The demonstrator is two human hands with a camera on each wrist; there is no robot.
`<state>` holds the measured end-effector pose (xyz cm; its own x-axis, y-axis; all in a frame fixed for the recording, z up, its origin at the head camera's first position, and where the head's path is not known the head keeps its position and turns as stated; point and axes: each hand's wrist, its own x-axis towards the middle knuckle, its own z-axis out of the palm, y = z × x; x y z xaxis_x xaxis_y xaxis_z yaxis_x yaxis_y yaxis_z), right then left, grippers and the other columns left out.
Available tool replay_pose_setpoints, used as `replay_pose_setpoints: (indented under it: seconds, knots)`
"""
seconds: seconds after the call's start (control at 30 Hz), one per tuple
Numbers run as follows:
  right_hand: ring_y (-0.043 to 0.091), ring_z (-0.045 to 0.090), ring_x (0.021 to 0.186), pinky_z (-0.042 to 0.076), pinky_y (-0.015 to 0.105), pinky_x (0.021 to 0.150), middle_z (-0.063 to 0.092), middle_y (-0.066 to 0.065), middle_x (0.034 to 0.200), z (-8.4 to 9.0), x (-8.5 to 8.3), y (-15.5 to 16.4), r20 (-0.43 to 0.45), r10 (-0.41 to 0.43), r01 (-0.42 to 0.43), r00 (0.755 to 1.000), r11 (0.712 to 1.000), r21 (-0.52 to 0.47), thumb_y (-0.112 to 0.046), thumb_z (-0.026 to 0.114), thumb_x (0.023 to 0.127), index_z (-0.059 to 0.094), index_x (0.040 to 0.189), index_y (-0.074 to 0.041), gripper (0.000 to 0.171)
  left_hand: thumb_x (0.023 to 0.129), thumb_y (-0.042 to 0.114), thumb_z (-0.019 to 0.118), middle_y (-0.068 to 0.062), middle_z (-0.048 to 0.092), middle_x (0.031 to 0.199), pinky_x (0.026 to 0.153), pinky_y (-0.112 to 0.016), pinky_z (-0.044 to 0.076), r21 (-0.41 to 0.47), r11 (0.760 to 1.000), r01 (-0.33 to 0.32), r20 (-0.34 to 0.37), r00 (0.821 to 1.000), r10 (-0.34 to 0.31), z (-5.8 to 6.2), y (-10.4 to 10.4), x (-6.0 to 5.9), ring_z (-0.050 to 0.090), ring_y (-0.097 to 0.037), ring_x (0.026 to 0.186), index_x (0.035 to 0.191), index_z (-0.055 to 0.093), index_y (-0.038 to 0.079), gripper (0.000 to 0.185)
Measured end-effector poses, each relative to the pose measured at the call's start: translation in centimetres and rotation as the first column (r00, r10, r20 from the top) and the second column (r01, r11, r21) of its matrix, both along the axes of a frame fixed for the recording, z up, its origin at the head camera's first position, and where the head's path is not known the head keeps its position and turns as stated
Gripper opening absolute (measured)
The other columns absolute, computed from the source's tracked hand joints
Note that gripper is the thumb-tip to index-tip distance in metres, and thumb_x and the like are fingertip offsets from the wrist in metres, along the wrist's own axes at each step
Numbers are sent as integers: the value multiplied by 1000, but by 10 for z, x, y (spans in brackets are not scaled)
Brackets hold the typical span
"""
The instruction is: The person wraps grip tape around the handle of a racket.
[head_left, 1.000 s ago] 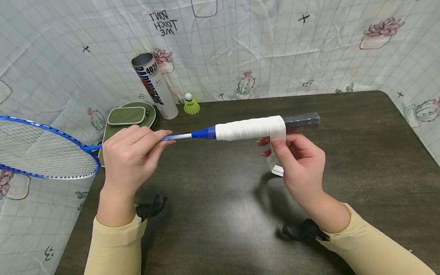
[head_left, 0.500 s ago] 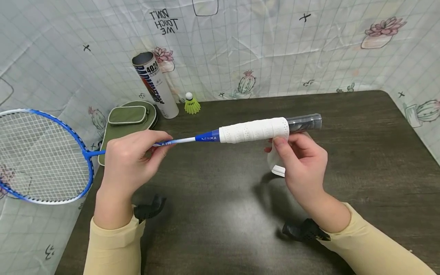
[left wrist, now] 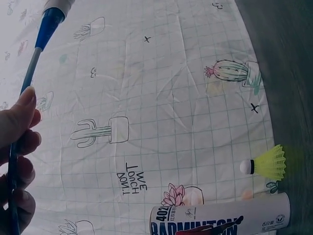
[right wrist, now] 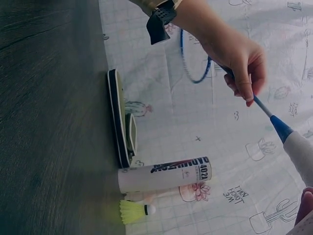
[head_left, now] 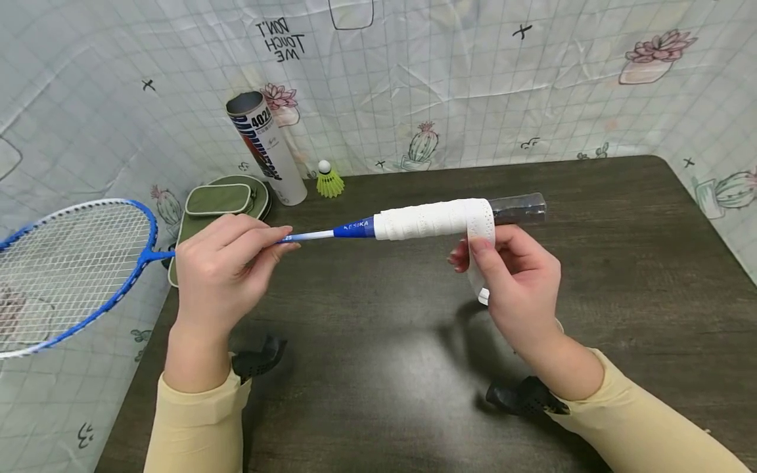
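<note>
Dark wood-grain worktop [head_left: 621, 263] fills the head view, walled by cactus-print cloth [head_left: 449, 85]. Far left stand a shuttlecock tube [head_left: 265, 148], a yellow shuttlecock [head_left: 328, 180] and a green pouch [head_left: 219, 199]. Above the worktop, the left hand [head_left: 221, 269] pinches the badminton racket [head_left: 355, 229] shaft; the right hand [head_left: 520, 282] pinches white grip tape [head_left: 478, 253].

Left wrist view: fingers [left wrist: 22, 142] curl round the shaft.

Right wrist view: tube [right wrist: 166, 177] beside shuttlecock [right wrist: 134, 211].

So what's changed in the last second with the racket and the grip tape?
The left hand has rolled the racket by its shaft: the strung head was edge-on, turned broad, and now tilts down to the left. The white grip tape has wound slightly further along the handle, its tail pinched by the right hand. Both grips, the shuttlecock tube and shuttlecock are unchanged.
</note>
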<state>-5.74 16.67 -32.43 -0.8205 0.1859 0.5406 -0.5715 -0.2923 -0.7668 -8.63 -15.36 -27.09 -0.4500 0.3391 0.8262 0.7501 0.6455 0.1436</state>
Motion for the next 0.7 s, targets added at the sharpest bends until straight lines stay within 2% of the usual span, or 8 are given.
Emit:
replay_pose_setpoints:
  seconds: [0.3, 0.57, 0.7]
  knots:
    - [20, 68, 66, 58, 29, 63, 70, 12, 76, -2, 0, -1, 9, -9, 9, 1000, 1000, -14, 12, 57, 97, 60, 86, 17, 12, 83, 14, 87, -7, 76, 79, 63, -42, 48, -1, 997, -73, -34, 997, 73, -2, 2, 2, 63, -28, 65, 94, 83, 7, 14]
    - [19, 69, 66, 57, 29, 61, 70, 10, 76, -2, -1, -2, 17, -4, 4, 1000, 1000, -28, 12, 59, 97, 62, 86, 11, 12, 82, 10, 87, -6, 72, 74, 54, -35, 38, -9, 999, -45, -34, 998, 45, -4, 1, 1, 52, -21, 56, 92, 82, 6, 12]
    - [19, 68, 66, 57, 29, 61, 70, 10, 75, -2, -1, -2, 23, -10, 11, 1000, 1000, -26, 12, 59, 96, 63, 86, 11, 11, 85, 12, 84, -5, 69, 71, 52, -33, 35, -19, 999, -30, -23, 999, 29, -5, -2, -1, 49, -18, 54, 92, 81, 5, 10]
